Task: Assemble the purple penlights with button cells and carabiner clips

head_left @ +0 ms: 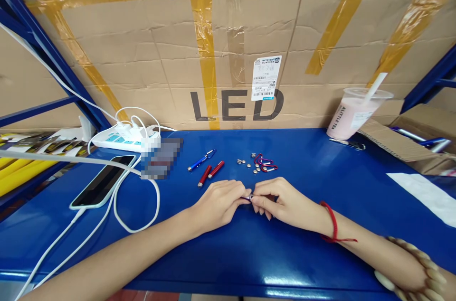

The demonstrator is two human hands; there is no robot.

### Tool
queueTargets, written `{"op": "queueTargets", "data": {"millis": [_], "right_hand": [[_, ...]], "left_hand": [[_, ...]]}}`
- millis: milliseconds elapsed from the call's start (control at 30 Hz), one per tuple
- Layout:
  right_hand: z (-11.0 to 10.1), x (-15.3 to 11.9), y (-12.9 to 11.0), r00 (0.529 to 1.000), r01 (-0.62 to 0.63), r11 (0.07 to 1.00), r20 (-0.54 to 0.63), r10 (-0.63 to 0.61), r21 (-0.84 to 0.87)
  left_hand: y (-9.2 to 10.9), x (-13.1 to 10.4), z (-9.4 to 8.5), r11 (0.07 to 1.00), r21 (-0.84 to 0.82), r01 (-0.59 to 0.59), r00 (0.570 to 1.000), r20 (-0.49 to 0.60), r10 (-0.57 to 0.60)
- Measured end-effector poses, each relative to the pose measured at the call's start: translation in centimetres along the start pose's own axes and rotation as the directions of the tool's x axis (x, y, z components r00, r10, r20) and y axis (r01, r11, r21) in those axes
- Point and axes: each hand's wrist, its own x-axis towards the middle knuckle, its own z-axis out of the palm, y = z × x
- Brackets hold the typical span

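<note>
At left, the white cable (pixel 133 232) loops beside the left forearm; a sweep of that arm could snag it and tug the phone (pixel 103 184). Nearer the centre, the blue tube (pixel 199 162) and two red tubes (pixel 204 176) (pixel 216 169) are round enough to roll if nudged.

In the lower centre, the left hand (pixel 219 201) pinches the small purplish piece (pixel 248 197) between closed fingertips, and the right hand (pixel 280 199) has its thumb and fingers closed in at the other end. With so little to hold, the piece could slip if either pinch loosened or pulled askew. How far it is covered by the fingers, I cannot tell. Just above, the loose discs (pixel 248 165) might scatter if a knuckle brushed them, and the clips (pixel 265 163) could catch on one another.

As for surfaces, the tubes look like glossy coloured metal with silvery ends. The tabletop (pixel 213 253) is smooth, shiny blue; behind it stands creased cardboard (pixel 142 54) with glossy tape. The discs are flat and silvery, the clips looped and red or purple. Right of them, the cup (pixel 347 116) is clear plastic, tapering downward.
</note>
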Motion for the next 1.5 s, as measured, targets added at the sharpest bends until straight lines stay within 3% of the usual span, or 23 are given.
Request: {"op": "queueTargets", "data": {"millis": [100,200,433,633,767,900,1200,1500], "right_hand": [[0.4,-0.1,-0.2,0.983,-0.179,0.962,0.083,0.165,0.204],[0.4,0.1,-0.1,0.955,-0.290,0.891,0.164,0.246,0.349],[0.2,0.5,0.6,0.939,-0.338,0.853,0.197,0.281,0.398],[0.2,0.7,0.8,0.954,-0.298,0.912,0.087,0.285,0.281],[-0.2,0.6,1.2,0.977,-0.150,0.984,-0.167,0.133,-0.099],[-0.9,0.4,1.3,0.933,-0.045,0.946,-0.351,-0.074,-0.321],[-1.1,0.1,1.7,0.884,0.189,0.871,-0.308,-0.351,-0.453],[-1.1,0.1,1.5,0.858,0.168,0.839,-0.342,-0.383,-0.517]], "left_hand": [[-0.1,-0.1,0.1,0.999,0.038,-0.016,1.000,-0.010,0.016],[-0.1,-0.1,0.1,1.000,0.022,0.021,1.000,-0.002,-0.021],[0.2,0.3,-0.1,0.979,-0.147,0.139,0.990,0.036,-0.135],[0.4,0.8,-0.2,0.949,-0.181,0.260,0.966,0.047,-0.255],[0.6,0.8,-0.2,0.931,-0.147,0.333,0.943,0.039,-0.331],[0.6,0.7,-0.1,0.908,-0.132,0.397,0.917,0.021,-0.398],[0.7,0.7,-0.1,0.909,-0.130,0.396,0.918,0.047,-0.394],[0.5,0.7,0.0,0.915,-0.123,0.384,0.923,0.033,-0.383]]}}
